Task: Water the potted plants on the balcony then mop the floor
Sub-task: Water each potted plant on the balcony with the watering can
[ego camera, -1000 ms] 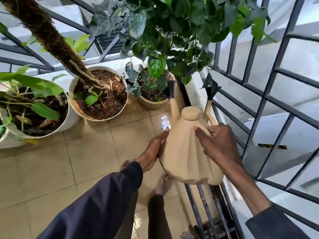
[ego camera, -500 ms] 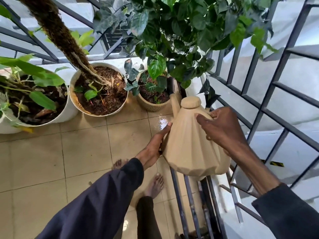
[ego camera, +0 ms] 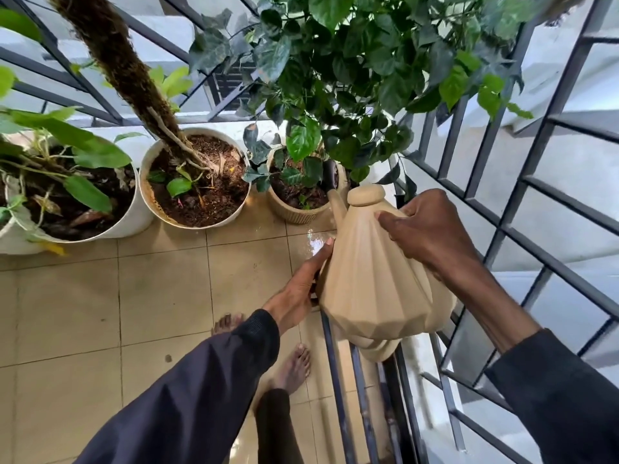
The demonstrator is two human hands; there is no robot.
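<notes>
– Three pots, is that right?
– Yes, in a row on the tiled floor (ego camera: 160,289) by the railing (ego camera: 522,209). A wide white pot (ego camera: 140,216) on the left holds dark soil and long green leaves. The middle white pot (ego camera: 201,224) holds brown soil, a few small leaves and a mossy pole (ego camera: 124,68) leaning left. The small ribbed beige pot (ego camera: 294,214) holds a bushy plant with dark, veined leaves.
– And the watering can (ego camera: 371,283)?
– Beige, faceted like folded paper, with a round knob lid (ego camera: 365,195). It is held in the air, tipped forward, its dark-tipped spout (ego camera: 336,202) over the small pot's rim.
– How are the hands placed?
– The left hand (ego camera: 298,289) lies flat against the can's side, fingers straight. The right hand (ego camera: 425,229) grips its upper right part, fingers curled.
– Anything on the tiles?
– A shiny wet patch (ego camera: 316,242) near the left fingertips.
</notes>
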